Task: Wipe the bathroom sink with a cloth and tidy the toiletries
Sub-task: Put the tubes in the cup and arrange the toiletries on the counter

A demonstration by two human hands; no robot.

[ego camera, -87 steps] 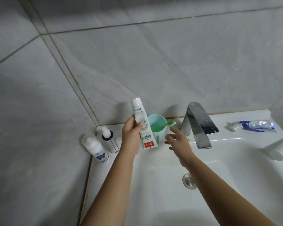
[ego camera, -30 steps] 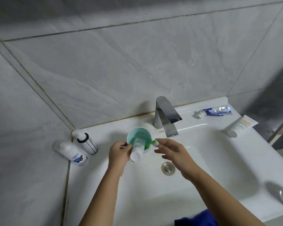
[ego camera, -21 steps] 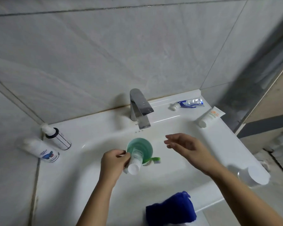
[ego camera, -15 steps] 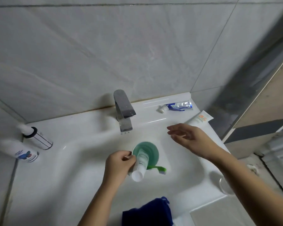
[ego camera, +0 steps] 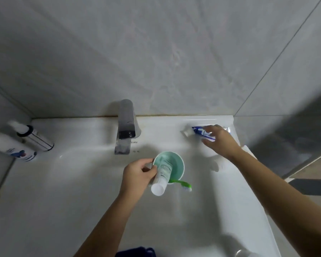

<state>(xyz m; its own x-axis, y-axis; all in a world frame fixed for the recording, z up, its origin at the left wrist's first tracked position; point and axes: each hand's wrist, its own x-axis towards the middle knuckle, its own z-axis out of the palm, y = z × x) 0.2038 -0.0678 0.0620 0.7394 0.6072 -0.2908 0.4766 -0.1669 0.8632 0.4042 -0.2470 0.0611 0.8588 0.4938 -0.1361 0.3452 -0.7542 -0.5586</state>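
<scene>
My left hand (ego camera: 138, 175) grips the rim of a mint-green cup (ego camera: 175, 162) held over the white sink (ego camera: 63, 201). A white tube (ego camera: 161, 178) and a green toothbrush (ego camera: 182, 184) stick out of the cup. My right hand (ego camera: 220, 140) reaches to the sink's back right ledge, its fingers over a blue and white toothpaste tube (ego camera: 196, 131) lying there. Whether the fingers have closed on that tube is unclear. A dark blue cloth (ego camera: 135, 252) shows at the bottom edge.
A chrome faucet (ego camera: 126, 125) stands at the back centre. Two white bottles (ego camera: 24, 141) lie at the back left corner by the tiled wall. Part of another white tube (ego camera: 248, 149) peeks out behind my right wrist. A clear round object (ego camera: 242, 253) sits at the front right.
My left hand has put the white tube into the cup and taken hold of the cup. My right hand has moved from beside the cup back and right onto the blue toothpaste tube.
</scene>
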